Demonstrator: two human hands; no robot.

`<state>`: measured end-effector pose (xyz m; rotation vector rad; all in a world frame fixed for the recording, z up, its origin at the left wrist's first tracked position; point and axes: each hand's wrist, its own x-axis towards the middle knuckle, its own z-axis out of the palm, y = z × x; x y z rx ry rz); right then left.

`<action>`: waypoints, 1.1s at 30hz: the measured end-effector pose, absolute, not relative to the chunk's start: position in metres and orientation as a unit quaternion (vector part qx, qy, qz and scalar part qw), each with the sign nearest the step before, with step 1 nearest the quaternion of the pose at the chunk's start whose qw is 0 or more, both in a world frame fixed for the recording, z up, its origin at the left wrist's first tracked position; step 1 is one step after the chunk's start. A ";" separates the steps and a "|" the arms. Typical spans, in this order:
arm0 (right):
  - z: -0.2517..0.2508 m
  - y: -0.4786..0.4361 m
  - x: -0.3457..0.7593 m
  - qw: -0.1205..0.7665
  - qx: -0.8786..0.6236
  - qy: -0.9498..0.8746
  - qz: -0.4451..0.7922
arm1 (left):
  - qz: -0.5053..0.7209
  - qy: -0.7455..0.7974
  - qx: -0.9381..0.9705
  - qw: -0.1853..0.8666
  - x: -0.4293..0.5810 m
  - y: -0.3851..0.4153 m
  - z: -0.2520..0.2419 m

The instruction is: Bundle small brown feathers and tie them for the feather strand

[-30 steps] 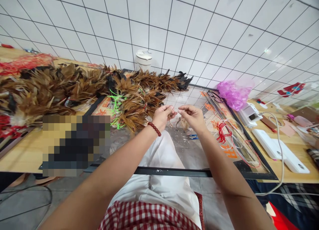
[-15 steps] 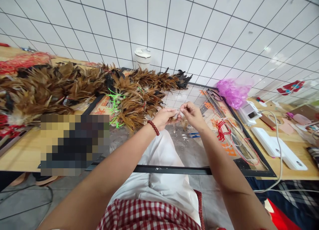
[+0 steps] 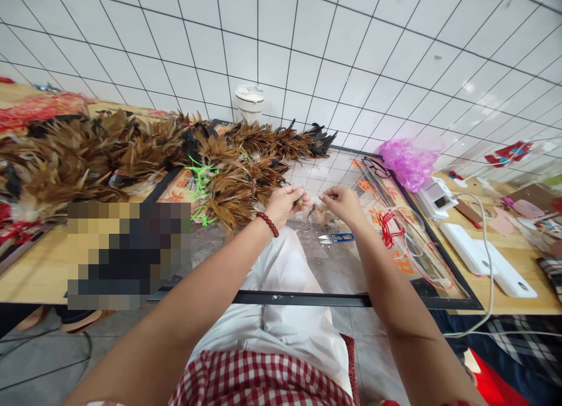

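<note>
Over the glass tabletop (image 3: 302, 265), my left hand (image 3: 285, 204) is closed, thumb against the fingers, on a small brown feather (image 3: 298, 204) mostly hidden by the hand. A short way to its right, my right hand (image 3: 343, 204) pinches thumb and forefinger together; a tiny pale bit shows at the tips, too small to name. Loose feather fluff (image 3: 321, 216) lies on the glass below and between both hands. Blue-handled thread snips (image 3: 337, 238) rest just under my right hand. Left of my left hand sit bundled brown feathers (image 3: 232, 204) with bright green ties (image 3: 202, 186).
More brown feathers (image 3: 100, 154) cover the left table. A white lidded cup (image 3: 249, 101) stands by the tiled wall. At right are red cords (image 3: 390, 230), eyeglasses (image 3: 376, 167), a purple plastic bag (image 3: 410, 163), a white power strip (image 3: 487, 259) and its cable (image 3: 490, 277).
My hands have drawn apart from where they nearly met, the right moving slightly right and the left slightly left. The brown feather in my left hand now shows more clearly.
</note>
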<state>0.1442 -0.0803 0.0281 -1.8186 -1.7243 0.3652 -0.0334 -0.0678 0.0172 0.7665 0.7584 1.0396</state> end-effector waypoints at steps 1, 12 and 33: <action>0.028 -0.081 0.145 0.284 -0.688 -0.654 0.134 | 0.483 0.347 0.344 0.726 -0.034 -0.068 0.018; 0.031 -0.080 0.143 0.437 -0.592 -0.560 0.380 | 0.495 0.350 0.335 0.721 -0.035 -0.067 0.018; 0.019 -0.091 0.121 0.295 -0.386 -0.872 -0.064 | 0.476 0.322 0.286 0.767 -0.033 -0.069 0.018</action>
